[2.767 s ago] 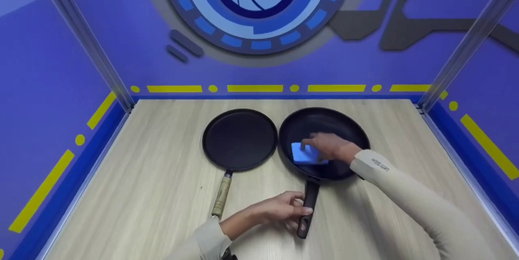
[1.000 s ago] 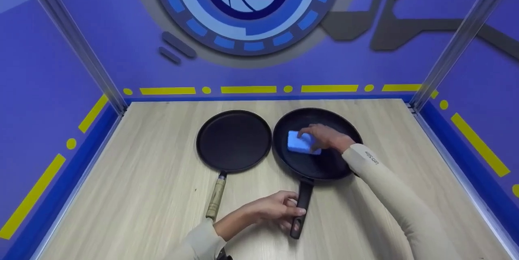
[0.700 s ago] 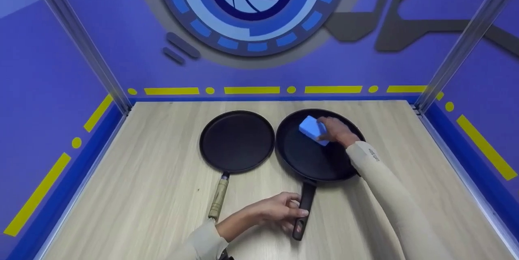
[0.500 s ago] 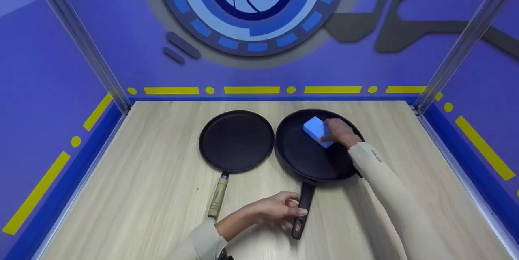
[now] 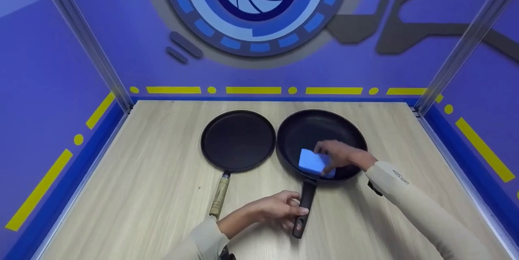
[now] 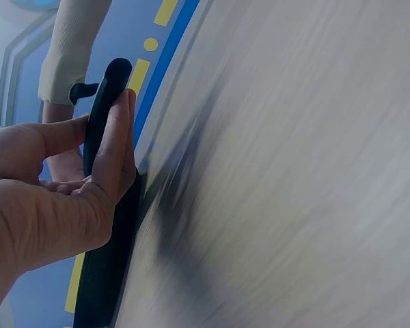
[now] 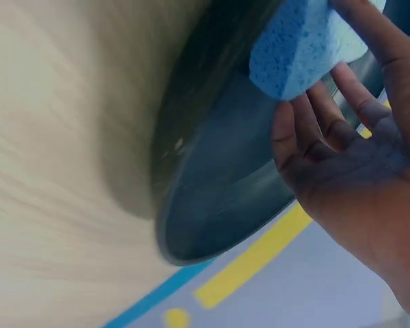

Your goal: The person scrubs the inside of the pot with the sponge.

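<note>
A black frying pan (image 5: 320, 126) lies on the right side of the table in the head view. My left hand (image 5: 275, 210) grips its dark handle (image 5: 307, 199), thumb on one side and fingers on the other, as the left wrist view also shows. Inside the pan, near the handle end, a blue sponge (image 5: 312, 162) is pinched between the thumb and fingers of my right hand (image 5: 338, 155). In the right wrist view the porous sponge (image 7: 297, 51) sits against the pan's inner side, and the pan's rim (image 7: 174, 232) curves below it.
A flat black crepe pan (image 5: 238, 140) with a wooden handle (image 5: 220, 196) lies left of the frying pan, their rims nearly meeting. The light wood table (image 5: 134, 179) is bounded by blue-purple panels (image 5: 121, 41) at the back and both sides.
The right hand has moved the sponge about inside the frying pan, up toward the far side and then back down near the handle. The left hand keeps its grip on the handle.
</note>
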